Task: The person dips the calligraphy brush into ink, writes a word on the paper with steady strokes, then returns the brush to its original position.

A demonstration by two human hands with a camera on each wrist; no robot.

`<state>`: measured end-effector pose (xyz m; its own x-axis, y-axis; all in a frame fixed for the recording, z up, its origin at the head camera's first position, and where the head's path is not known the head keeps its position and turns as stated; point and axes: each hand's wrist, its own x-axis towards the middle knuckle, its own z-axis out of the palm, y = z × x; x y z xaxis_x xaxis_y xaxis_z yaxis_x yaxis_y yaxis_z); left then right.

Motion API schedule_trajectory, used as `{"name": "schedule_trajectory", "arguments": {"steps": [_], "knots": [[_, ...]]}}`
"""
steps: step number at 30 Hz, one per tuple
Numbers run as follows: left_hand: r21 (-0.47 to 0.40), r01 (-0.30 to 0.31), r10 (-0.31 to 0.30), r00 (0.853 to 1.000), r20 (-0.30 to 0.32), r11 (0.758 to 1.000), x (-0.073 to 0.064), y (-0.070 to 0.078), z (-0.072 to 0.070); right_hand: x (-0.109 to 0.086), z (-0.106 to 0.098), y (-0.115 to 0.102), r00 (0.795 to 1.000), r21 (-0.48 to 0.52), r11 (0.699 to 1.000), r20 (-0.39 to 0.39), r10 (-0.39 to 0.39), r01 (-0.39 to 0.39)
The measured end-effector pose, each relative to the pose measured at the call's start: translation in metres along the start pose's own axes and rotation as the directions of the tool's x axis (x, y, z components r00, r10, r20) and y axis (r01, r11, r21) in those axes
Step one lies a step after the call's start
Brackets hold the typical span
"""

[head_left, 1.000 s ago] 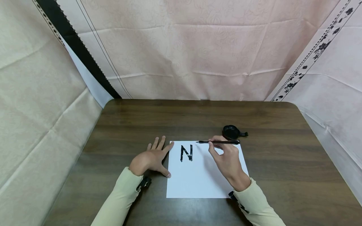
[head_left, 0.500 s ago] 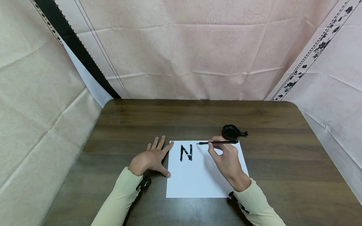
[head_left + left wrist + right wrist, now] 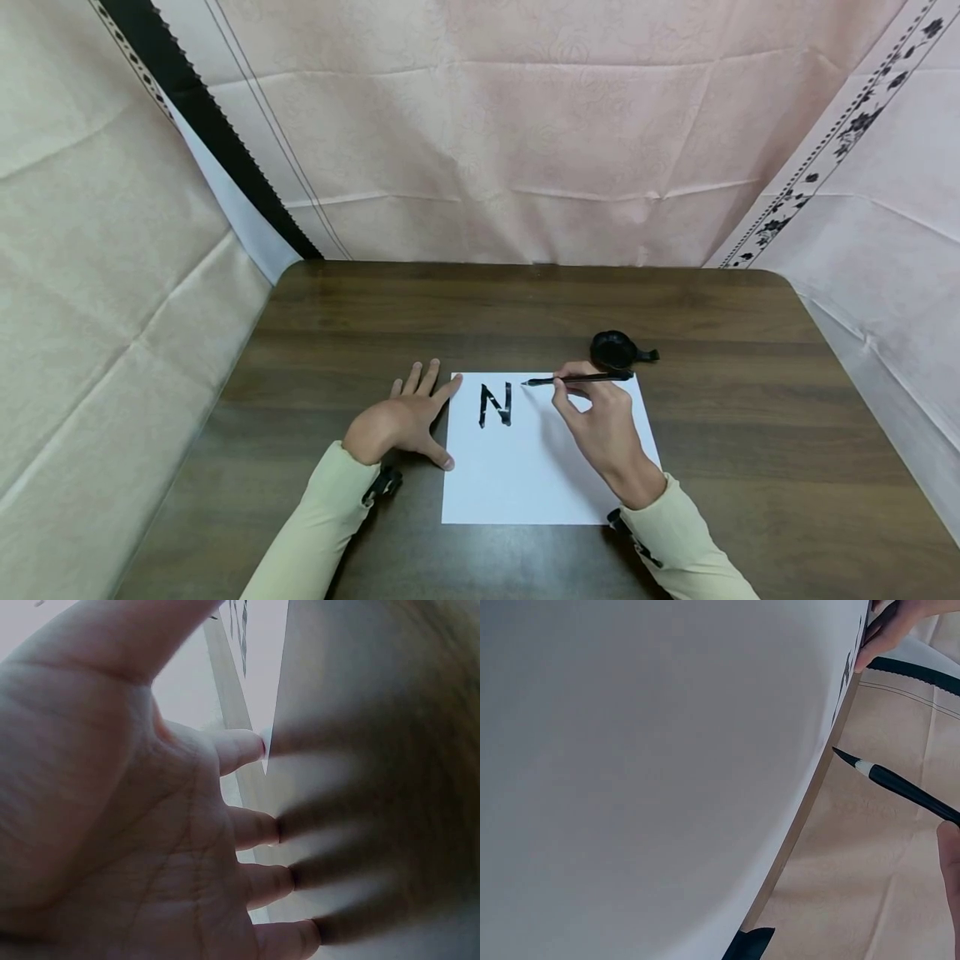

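Note:
A white sheet of paper (image 3: 517,483) lies on the wooden table, with a black letter N (image 3: 496,405) painted near its top left. My left hand (image 3: 401,421) is spread flat at the sheet's left edge, thumb and index fingertip on the paper's border. In the left wrist view its fingertips (image 3: 259,827) rest on the tabletop. My right hand (image 3: 603,425) pinches a black ink brush (image 3: 592,377), held nearly level over the upper part of the sheet. The brush's dark pointed tip (image 3: 845,756) points left, just right of the N, with a pale band behind it.
A small black ink dish (image 3: 613,351) with a short handle stands just beyond the sheet's top right corner. The wooden table (image 3: 750,400) ends at the back against a hanging pale cloth (image 3: 562,150). More cloth hangs at both sides.
Very little differs. The brush tip has dipped slightly toward the paper; both hands stay in place and the N looks the same.

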<state>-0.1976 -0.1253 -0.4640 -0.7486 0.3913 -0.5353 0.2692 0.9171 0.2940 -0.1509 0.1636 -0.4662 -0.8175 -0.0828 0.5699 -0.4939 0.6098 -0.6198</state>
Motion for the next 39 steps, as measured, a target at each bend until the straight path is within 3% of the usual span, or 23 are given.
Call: {"name": "schedule_trajectory", "arguments": {"steps": [14, 39], "knots": [[0.002, 0.01, -0.01, 1.0, -0.009, 1.0, 0.0, 0.002, 0.002, 0.001, 0.001, 0.001, 1.0, -0.004, 1.0, 0.03, 0.009, -0.009], [0.0, 0.011, -0.011, 1.0, -0.003, 1.0, -0.001, 0.002, -0.002, 0.001, -0.011, -0.017, 0.98, -0.123, 0.987, 0.159, 0.122, -0.103]]}}
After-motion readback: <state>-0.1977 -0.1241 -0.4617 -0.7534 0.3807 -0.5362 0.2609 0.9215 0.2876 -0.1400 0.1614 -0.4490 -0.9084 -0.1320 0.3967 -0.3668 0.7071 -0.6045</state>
